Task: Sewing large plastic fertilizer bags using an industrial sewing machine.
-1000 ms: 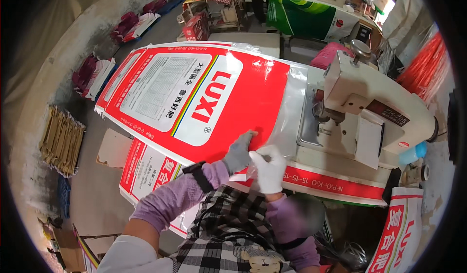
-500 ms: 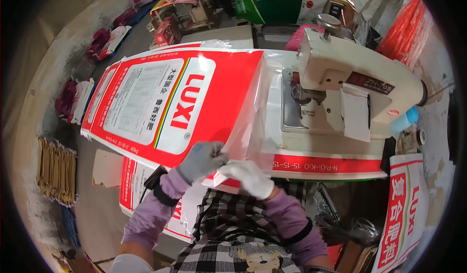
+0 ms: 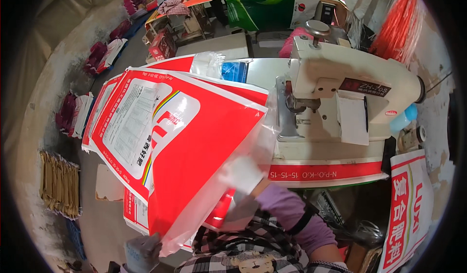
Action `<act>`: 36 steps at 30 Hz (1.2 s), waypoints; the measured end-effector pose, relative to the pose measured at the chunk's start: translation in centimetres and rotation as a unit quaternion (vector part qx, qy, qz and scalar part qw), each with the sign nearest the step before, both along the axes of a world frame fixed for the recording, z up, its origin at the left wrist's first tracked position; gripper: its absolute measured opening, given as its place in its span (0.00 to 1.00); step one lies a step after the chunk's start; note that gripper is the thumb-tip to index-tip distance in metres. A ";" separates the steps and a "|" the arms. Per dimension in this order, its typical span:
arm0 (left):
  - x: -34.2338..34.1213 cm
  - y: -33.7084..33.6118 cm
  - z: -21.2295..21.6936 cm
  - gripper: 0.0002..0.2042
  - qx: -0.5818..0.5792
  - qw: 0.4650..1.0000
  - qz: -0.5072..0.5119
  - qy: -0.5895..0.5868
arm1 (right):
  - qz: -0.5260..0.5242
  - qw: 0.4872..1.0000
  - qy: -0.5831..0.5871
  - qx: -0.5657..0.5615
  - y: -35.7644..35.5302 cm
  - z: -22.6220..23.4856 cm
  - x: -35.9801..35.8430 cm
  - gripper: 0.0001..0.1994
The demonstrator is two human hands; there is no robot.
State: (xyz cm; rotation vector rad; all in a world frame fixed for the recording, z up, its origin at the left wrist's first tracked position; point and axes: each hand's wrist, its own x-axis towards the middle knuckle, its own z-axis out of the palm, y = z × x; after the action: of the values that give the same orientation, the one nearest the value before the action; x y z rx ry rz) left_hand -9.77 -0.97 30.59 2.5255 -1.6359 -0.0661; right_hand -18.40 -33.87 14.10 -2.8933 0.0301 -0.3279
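Note:
A red-and-white printed fertilizer bag (image 3: pixel 194 141) lies slanted over other bags, its open edge toward me and a clear plastic liner (image 3: pixel 192 224) sticking out. My left hand (image 3: pixel 142 253), in a grey glove, is closed on the bag's near corner at the lower edge. My right hand (image 3: pixel 243 175), in a white glove, is at the middle of the bag's open edge, against the liner. Its fingers are blurred, so their grip is unclear. Right of the bag stands a cream sewing machine (image 3: pixel 335 78), with its needle area apart from the bag.
Another printed bag (image 3: pixel 406 209) hangs at the right. A red strip (image 3: pixel 331 171) of printed bag runs along the machine table's front edge. Brown folded bundles (image 3: pixel 59 185) and maroon-and-white bundles (image 3: pixel 73 108) line the left. A red box (image 3: pixel 162 45) stands behind. Red plastic strands (image 3: pixel 396 27) hang far right.
My left hand has moved down and left, pulling the bag's corner toward me. The bag has turned and bent, uncovering a blue patch behind it. My hands are now farther apart.

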 end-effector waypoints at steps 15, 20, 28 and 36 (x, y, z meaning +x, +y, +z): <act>-3.0 7.0 -5.2 0.11 -0.042 0.997 0.055 -0.027 | -0.340 0.897 -0.050 0.280 -0.9 -13.3 1.5 0.17; -4.4 3.5 -7.4 0.18 -0.058 0.998 0.034 -0.006 | -0.408 0.751 -0.284 0.434 -7.6 -6.8 -4.9 0.22; -2.7 3.2 -5.1 0.15 -0.098 0.995 -0.027 -0.017 | -0.451 0.806 -0.367 0.105 -4.9 -0.5 -12.6 0.25; -3.0 5.6 -4.9 0.16 -0.054 0.998 0.020 -0.022 | -0.263 0.830 -0.276 0.406 -8.4 -1.9 -10.7 0.08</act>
State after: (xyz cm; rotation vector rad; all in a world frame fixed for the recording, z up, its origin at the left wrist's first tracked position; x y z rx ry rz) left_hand -12.75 4.61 25.66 2.4944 -1.5595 0.0795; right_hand -29.06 -42.30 12.24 -1.8118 0.6916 -0.9597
